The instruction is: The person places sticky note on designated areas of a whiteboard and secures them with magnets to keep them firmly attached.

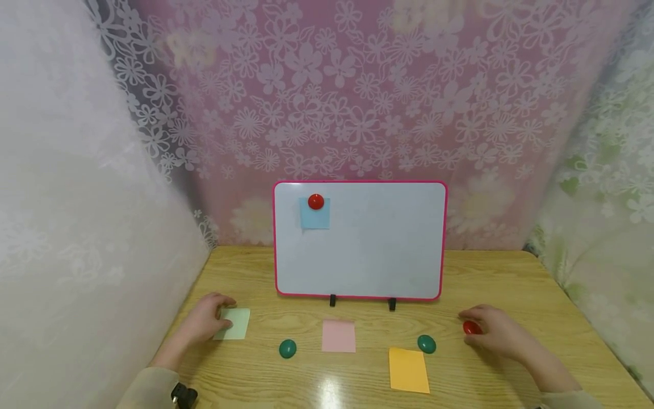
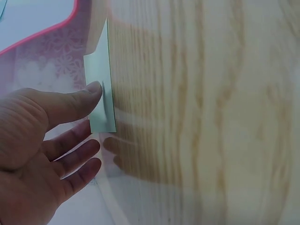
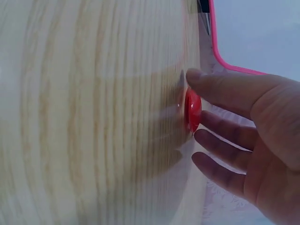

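My left hand (image 1: 205, 318) is at the left of the table, over the edge of a pale green sticky note (image 1: 236, 324). In the left wrist view the thumb touches the note (image 2: 102, 103), while the other fingers are loosely bent and apart. On the right, my right hand (image 1: 493, 329) is spread around a round red magnet (image 1: 472, 328) lying on the table. The right wrist view has the thumb just above the magnet (image 3: 193, 111) and the fingertips beside it, without a plain pinch.
A pink-framed whiteboard (image 1: 378, 244) stands at the back on black feet. A red magnet (image 1: 315, 201) sits over a blue note (image 1: 315, 220) on it. In front lie a pink note (image 1: 339, 336), an orange note (image 1: 409, 370) and green magnets (image 1: 288, 349).
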Motion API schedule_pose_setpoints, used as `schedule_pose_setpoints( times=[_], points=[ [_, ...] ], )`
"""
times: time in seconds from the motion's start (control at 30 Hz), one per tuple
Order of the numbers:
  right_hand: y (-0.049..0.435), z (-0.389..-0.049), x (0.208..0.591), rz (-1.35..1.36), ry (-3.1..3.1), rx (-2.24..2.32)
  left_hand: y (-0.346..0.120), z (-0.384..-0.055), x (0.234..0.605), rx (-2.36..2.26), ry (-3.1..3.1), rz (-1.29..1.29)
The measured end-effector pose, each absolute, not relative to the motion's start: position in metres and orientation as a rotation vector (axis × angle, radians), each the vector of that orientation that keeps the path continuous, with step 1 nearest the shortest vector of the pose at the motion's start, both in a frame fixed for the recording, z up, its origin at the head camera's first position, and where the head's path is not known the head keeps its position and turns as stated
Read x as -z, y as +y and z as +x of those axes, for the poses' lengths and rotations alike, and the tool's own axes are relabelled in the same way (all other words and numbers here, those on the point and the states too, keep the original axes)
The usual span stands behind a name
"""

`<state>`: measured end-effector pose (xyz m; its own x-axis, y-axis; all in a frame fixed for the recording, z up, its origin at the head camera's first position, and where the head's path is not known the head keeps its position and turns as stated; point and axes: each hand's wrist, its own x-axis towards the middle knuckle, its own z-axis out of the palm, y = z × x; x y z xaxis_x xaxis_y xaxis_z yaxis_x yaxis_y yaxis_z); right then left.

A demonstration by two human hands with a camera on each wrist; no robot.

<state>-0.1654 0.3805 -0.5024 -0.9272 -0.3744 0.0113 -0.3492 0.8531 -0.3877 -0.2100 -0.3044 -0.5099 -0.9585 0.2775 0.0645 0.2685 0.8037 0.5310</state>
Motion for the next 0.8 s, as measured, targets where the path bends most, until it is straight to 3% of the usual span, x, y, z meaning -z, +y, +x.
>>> schedule_pose_setpoints(
  times=[0.8],
  points=[
    [0.3821,-0.1729,0.5011,-0.505,2.962,0.528,-0.3052,-0.2135,0.5114,-0.814,2.979,0.422]
  ],
)
